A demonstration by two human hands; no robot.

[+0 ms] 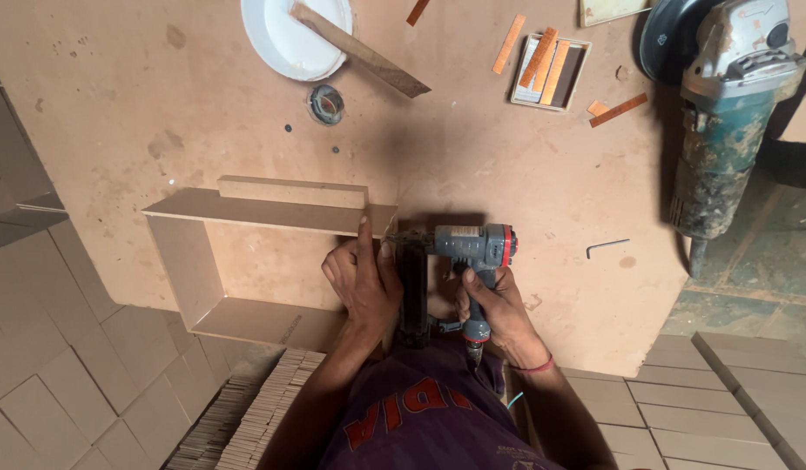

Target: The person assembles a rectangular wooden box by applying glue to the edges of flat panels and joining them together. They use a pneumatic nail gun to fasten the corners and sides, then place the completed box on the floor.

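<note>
Left hand (364, 283): pressed flat on the wooden box frame (246, 261), fingers spread, one finger pointing up along the top board, right beside the nose of the nail gun (459, 261).
Right hand (494, 309): wrapped tight around the handle of the nail gun, fingers closed on the grip.
Nail gun: grey with a red ring at the back end, lying sideways, nose touching the right end of the box frame's top board, long dark magazine pointing down toward the body.
Wooden box frame: open, made of thin tan boards, lying on the counter (525, 183) near its lower edge, with a top board, a left side and a bottom board in view; right side hidden behind the hands.
Small wood strip (291, 191): lying along the top board of the frame, on its far side.
White bowl (294, 35): at the far edge of the counter, with a flat stick (359, 50) resting across it.
Little tray (551, 71): far right of the bowl, with orange strips lying in and around it.
Angle grinder (725, 113): big, dusty, green and grey, lying on the right edge of the counter, well apart from the hands.
Bent metal key (607, 247): small, on the counter right of the nail gun.
Stacks of cut boards (263, 413): below the counter, near the left arm.
</note>
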